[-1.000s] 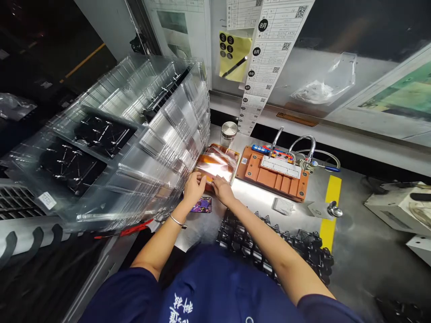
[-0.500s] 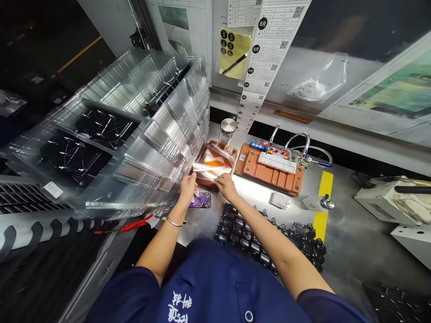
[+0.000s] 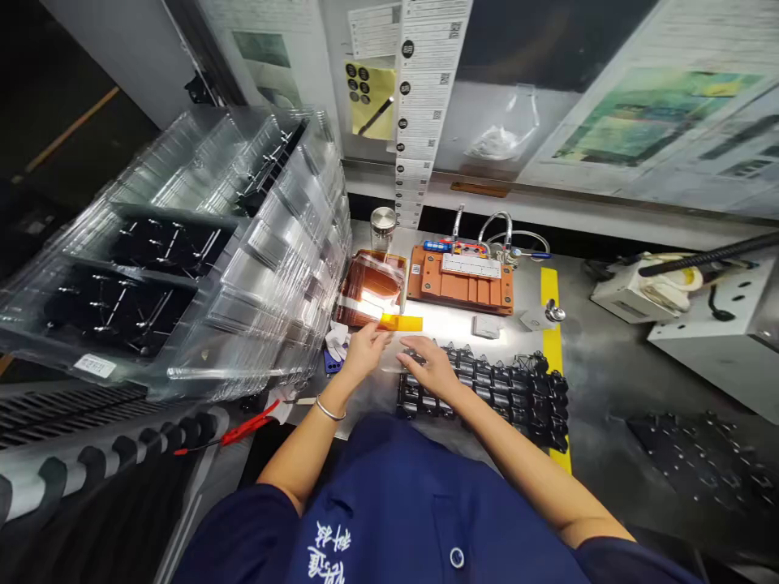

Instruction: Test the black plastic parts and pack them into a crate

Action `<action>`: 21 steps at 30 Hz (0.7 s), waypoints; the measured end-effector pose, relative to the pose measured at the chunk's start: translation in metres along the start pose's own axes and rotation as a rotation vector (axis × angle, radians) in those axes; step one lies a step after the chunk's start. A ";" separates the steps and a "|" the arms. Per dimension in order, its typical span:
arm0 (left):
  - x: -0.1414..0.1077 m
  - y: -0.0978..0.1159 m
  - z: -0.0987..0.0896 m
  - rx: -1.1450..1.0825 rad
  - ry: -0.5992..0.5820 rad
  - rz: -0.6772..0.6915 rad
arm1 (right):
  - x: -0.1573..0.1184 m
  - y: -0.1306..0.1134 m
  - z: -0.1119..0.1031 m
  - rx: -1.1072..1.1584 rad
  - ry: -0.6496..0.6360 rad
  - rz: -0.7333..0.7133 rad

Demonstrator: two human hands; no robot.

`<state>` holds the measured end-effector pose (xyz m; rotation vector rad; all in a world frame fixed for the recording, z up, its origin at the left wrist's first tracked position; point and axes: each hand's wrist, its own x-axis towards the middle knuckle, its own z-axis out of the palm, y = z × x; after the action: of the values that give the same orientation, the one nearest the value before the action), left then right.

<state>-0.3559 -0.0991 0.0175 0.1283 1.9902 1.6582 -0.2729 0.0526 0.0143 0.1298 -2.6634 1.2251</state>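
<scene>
I see a small amber strip (image 3: 402,323) lifted just above the bench, pinched at its near-left end by the left hand (image 3: 363,354), whose fingers are closed on it; the strip sticks out to the right over the brightly lit steel surface. Just behind it lies the stack of amber film sheets (image 3: 371,285), glaring under the light. My right hand (image 3: 433,367) is spread flat and loose, holding nothing, resting on the left end of the black moulded tray (image 3: 492,389) near the bench edge. Beyond the sheets sits an orange fixture block (image 3: 461,284), with a metal-lidded jar (image 3: 383,225) to its left. A tall tilted stack of clear plastic trays (image 3: 243,251) crowds the left side.
</scene>
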 end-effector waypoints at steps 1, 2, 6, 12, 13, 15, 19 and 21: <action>-0.006 0.003 0.008 0.149 -0.062 0.086 | -0.004 -0.008 -0.007 -0.009 0.082 0.026; -0.013 0.006 0.014 0.311 -0.115 0.168 | -0.008 -0.016 -0.014 -0.027 0.141 0.040; -0.036 0.026 0.036 0.843 -0.362 0.411 | -0.031 -0.042 -0.046 -0.125 0.108 0.130; -0.072 0.044 0.070 0.937 -0.797 0.642 | -0.089 -0.067 -0.104 -0.070 -0.207 0.338; -0.080 0.044 0.078 0.921 -0.842 0.659 | -0.101 -0.069 -0.112 -0.051 -0.220 0.365; -0.096 0.041 0.099 0.899 -0.904 0.690 | -0.128 -0.072 -0.127 -0.014 -0.219 0.425; -0.136 0.028 0.153 0.795 -1.043 0.723 | -0.199 -0.073 -0.157 0.107 -0.177 0.536; -0.160 0.020 0.184 0.703 -1.143 0.720 | -0.244 -0.072 -0.174 0.225 -0.139 0.588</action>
<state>-0.1407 0.0039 0.0728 1.7521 1.4804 0.7054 0.0027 0.1366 0.1233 -0.5984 -2.7656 1.7337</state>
